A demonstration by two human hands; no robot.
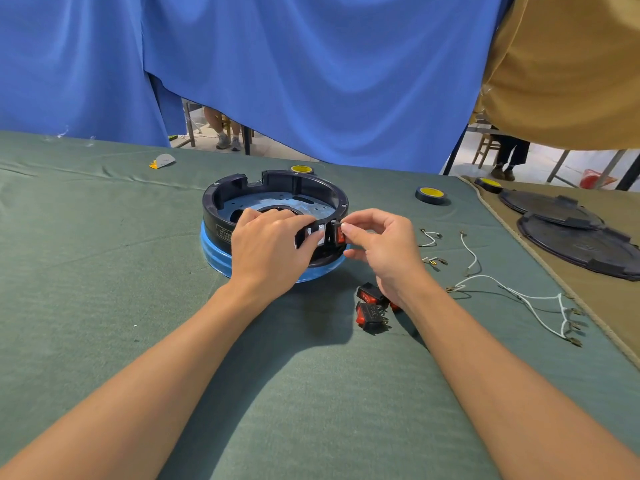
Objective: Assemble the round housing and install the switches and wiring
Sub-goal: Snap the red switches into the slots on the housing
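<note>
Round black plastic housing (213,216) sat on green cloth-covered counter (104,271). Left hand (270,244) gripped housing's near wall. Right hand (384,244) pinched red rocker switch (340,234) at wall cutout. Risks: switch entering skewed, jamming or half-seating; housing sliding if grip slackened.

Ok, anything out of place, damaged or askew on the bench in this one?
Nothing looks damaged or spilled. The right hand pinches a red switch at the wall of the round housing, which the left hand steadies. Only stray: a grey and yellow scrap lying far off on the green cloth.
</note>
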